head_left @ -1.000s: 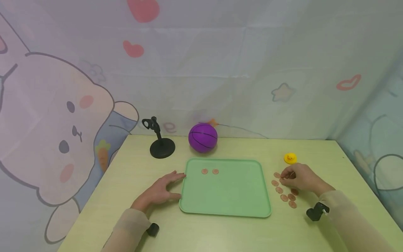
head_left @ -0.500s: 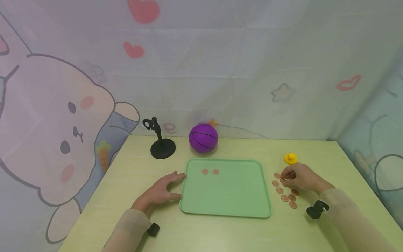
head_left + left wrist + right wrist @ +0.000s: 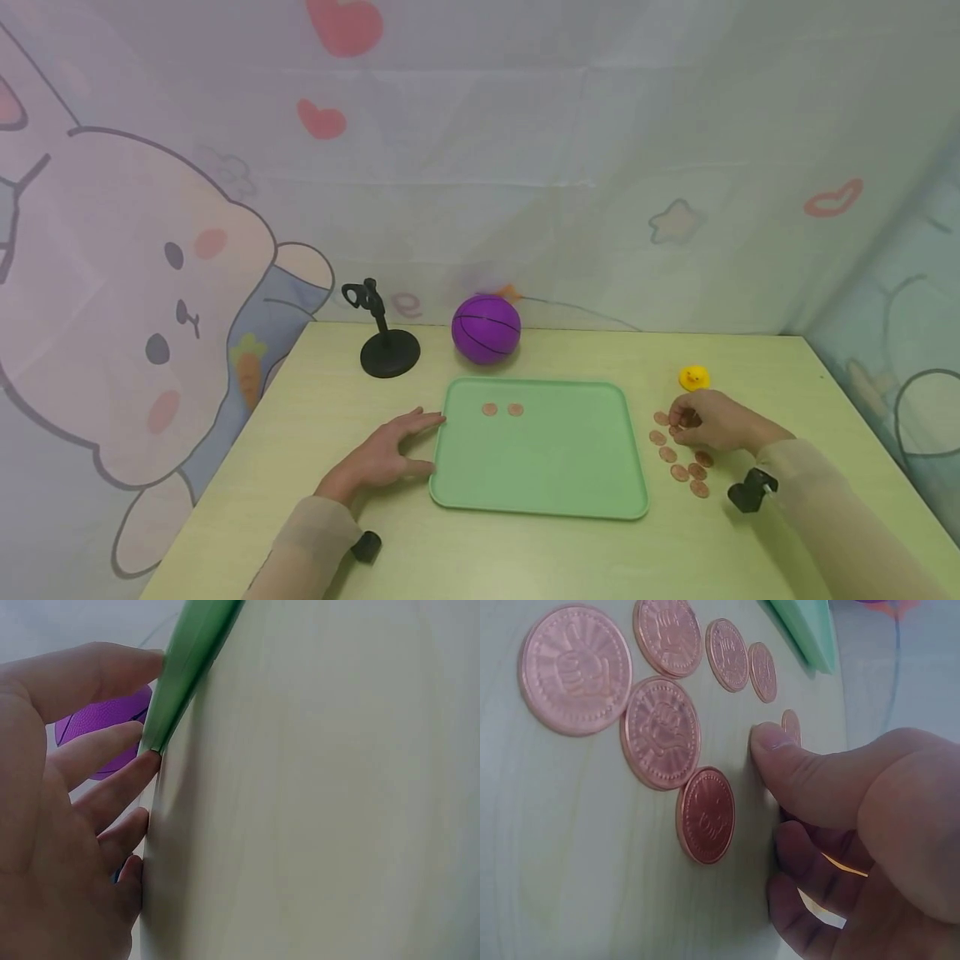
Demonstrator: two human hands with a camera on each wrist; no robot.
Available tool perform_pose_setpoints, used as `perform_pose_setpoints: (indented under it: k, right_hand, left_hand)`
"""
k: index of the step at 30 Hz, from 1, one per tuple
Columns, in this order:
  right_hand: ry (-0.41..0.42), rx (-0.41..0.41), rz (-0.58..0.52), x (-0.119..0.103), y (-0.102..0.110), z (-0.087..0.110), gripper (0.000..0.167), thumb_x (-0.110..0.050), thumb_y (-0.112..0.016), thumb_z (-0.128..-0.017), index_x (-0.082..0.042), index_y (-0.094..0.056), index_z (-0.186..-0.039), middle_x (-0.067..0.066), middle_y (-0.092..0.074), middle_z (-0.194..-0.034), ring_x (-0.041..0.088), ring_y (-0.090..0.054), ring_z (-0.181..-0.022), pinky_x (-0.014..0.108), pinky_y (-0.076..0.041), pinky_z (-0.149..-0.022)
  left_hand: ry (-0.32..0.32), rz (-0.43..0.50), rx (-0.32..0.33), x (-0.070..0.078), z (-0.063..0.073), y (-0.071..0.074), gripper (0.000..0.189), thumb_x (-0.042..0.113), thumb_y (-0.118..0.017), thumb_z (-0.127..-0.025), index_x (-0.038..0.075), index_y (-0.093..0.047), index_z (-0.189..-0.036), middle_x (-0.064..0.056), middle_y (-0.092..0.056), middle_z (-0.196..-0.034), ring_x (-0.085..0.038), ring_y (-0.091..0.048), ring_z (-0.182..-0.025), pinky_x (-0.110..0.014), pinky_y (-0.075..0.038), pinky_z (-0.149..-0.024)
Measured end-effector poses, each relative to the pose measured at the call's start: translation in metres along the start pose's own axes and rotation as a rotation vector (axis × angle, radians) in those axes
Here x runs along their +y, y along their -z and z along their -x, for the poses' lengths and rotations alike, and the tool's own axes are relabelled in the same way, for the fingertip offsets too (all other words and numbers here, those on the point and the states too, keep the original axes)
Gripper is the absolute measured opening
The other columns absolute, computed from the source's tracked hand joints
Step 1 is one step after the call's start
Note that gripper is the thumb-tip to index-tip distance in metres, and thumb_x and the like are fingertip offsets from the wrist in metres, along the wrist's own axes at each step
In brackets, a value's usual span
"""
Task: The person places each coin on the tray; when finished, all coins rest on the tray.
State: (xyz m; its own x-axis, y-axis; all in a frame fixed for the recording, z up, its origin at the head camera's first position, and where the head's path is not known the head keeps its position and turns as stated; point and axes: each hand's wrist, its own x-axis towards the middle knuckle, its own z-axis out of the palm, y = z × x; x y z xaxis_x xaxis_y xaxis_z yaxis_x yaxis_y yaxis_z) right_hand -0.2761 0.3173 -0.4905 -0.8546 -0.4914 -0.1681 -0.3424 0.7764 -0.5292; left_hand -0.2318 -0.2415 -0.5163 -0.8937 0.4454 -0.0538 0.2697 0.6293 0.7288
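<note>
My left hand (image 3: 377, 454) rests at the left edge of a green tray (image 3: 540, 483), fingers fairly straight. In the left wrist view, its thumb and fingertips touch the tray's rim (image 3: 171, 690). Two copper coins (image 3: 490, 409) lie near the tray's back left corner. Right of the tray, my right hand (image 3: 720, 421) is low on the table, fingers curled, thumb and index finger at a copper coin (image 3: 674, 431) that they partly cover. Several more copper coins (image 3: 678, 472) lie flat around it; in the right wrist view, they show an embossed thumbs-up hand (image 3: 577, 671).
A yellow rubber duck (image 3: 694, 377) sits just behind my right hand. At the back of the table (image 3: 525, 554) are a purple ball (image 3: 486, 329) with black lines and a black stand (image 3: 390, 353). A printed cloth (image 3: 480, 167) hangs behind.
The right wrist has shifted slightly, while its fingertips stay at the same coin. My left hand and the tray have not moved; the view has drifted a little.
</note>
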Motion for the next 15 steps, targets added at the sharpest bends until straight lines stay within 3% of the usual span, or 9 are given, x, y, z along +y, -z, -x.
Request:
perform_pose_setpoints:
  k: [7,15]
  right_hand:
    - [0.002,-0.009,-0.019,0.0,-0.0015,0.0011,0.011,-0.011,-0.076,-0.095,-0.011,-0.065,-0.094,-0.004,-0.061,-0.084,0.014,-0.053,-0.078,0.026,-0.048,-0.069]
    - [-0.001,0.046,-0.031,0.0014,-0.0014,0.0026,0.013,-0.013,-0.079,-0.094,-0.013,-0.066,-0.094,-0.005,-0.062,-0.084,0.014,-0.055,-0.077,0.025,-0.049,-0.068]
  left_hand:
    - [0.006,0.003,-0.002,0.0028,0.0006,-0.0003,0.078,0.032,-0.084,-0.084,0.023,-0.054,-0.155,-0.011,-0.039,-0.168,-0.041,-0.022,-0.159,-0.069,-0.019,-0.125]
    - [0.011,-0.007,0.005,0.0022,0.0003,-0.0001,0.078,0.031,-0.084,-0.084,0.022,-0.054,-0.155,-0.012,-0.039,-0.167,-0.042,-0.023,-0.159,-0.069,-0.019,-0.125]
